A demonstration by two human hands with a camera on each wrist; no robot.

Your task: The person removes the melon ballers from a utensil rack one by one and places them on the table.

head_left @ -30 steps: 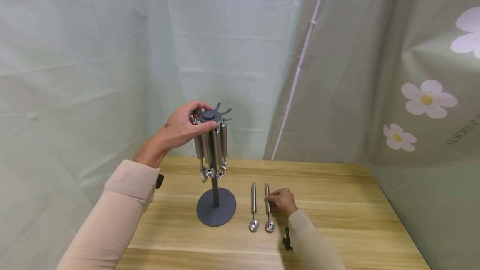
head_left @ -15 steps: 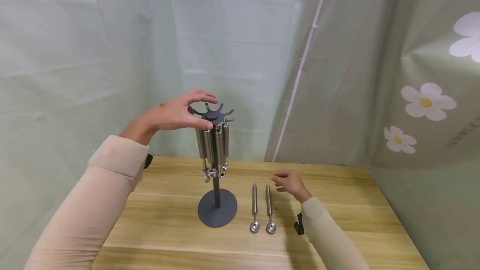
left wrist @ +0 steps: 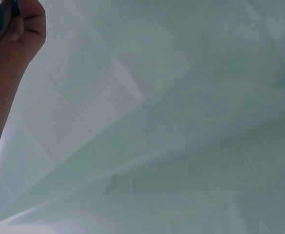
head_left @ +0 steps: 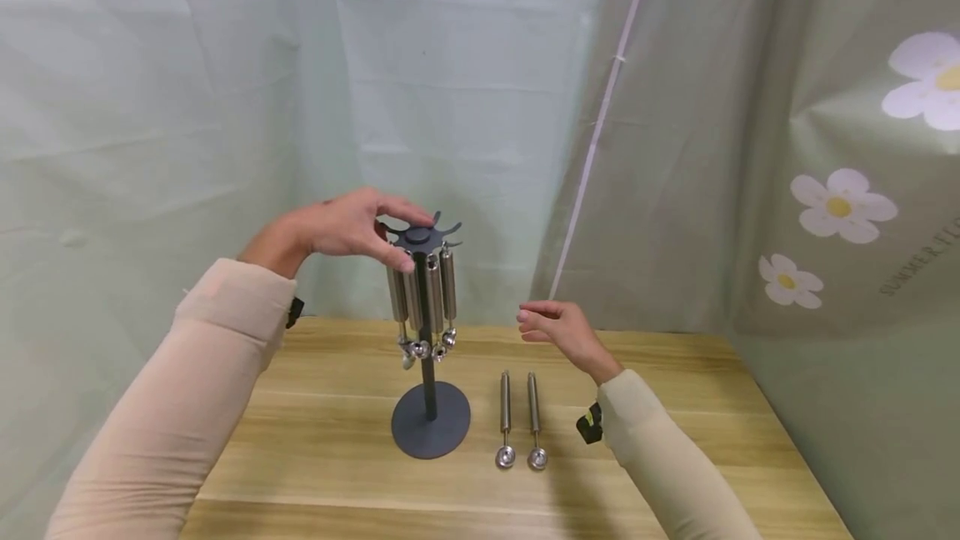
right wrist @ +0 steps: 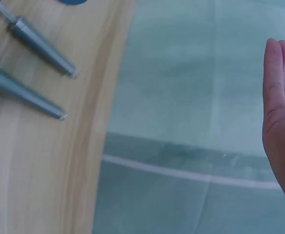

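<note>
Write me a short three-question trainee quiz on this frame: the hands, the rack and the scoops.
1. True or false: the right hand holds a scoop.
2. How many scoops lie flat on the table?
A) none B) two C) five
3. Fill in: the left hand touches the slotted top disc of the dark ____.

Key:
1. False; it hovers open above the table, holding nothing.
2. B; they lie side by side, right of the round base.
3. Rack; several more scoops hang from its disc.
</note>
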